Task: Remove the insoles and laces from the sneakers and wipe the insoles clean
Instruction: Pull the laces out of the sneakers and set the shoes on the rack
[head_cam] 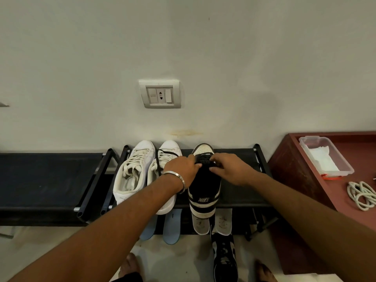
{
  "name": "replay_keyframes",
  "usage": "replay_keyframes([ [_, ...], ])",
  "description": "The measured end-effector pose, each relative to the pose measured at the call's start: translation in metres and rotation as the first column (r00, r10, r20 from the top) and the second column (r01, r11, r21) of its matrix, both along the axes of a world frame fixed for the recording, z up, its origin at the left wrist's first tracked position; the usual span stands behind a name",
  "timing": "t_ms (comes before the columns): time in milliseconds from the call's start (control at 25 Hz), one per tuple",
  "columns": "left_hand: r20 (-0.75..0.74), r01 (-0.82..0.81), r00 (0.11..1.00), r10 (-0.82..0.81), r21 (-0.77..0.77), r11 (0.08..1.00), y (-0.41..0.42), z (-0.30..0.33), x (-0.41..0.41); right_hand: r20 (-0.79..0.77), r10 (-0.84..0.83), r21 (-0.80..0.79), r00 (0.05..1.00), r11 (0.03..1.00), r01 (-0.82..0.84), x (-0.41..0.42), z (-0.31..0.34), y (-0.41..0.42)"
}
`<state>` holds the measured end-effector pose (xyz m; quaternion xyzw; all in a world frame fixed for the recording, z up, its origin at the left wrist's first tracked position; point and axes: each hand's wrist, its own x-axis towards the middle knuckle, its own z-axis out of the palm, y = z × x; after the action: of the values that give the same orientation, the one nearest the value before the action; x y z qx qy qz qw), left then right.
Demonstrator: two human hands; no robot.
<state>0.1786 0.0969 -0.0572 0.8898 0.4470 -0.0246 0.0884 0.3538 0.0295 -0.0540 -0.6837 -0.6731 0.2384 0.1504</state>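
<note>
The step in hand seems the unlacing of the black sneaker (204, 186), which stands on the rack (240, 197) beside the white pair. Left hand (181, 168) and right hand (230, 168) pinch its black lace (204, 159). Next, each crossing needs loosening; the wall is close behind, with free room toward the person.

Both hands, left hand (181, 167) and right hand (231, 167), pinch the black laces (205, 159) on the black-and-white Nike sneaker (204, 192) standing on the black shoe rack (240, 192).
</note>
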Motion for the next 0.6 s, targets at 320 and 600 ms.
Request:
replay_keyframes([
  [320,-0.205,0.106,0.976,-0.079,0.125,0.986,0.012,-0.001,-0.009,-0.2,-0.017,-0.177,0.98,0.984,-0.019,0.014,-0.007,-0.001],
  [600,-0.164,0.261,0.948,-0.271,-0.079,0.962,0.021,0.002,-0.021,-0.308,-0.094,-0.136,0.947,0.989,0.054,0.025,-0.009,-0.003],
])
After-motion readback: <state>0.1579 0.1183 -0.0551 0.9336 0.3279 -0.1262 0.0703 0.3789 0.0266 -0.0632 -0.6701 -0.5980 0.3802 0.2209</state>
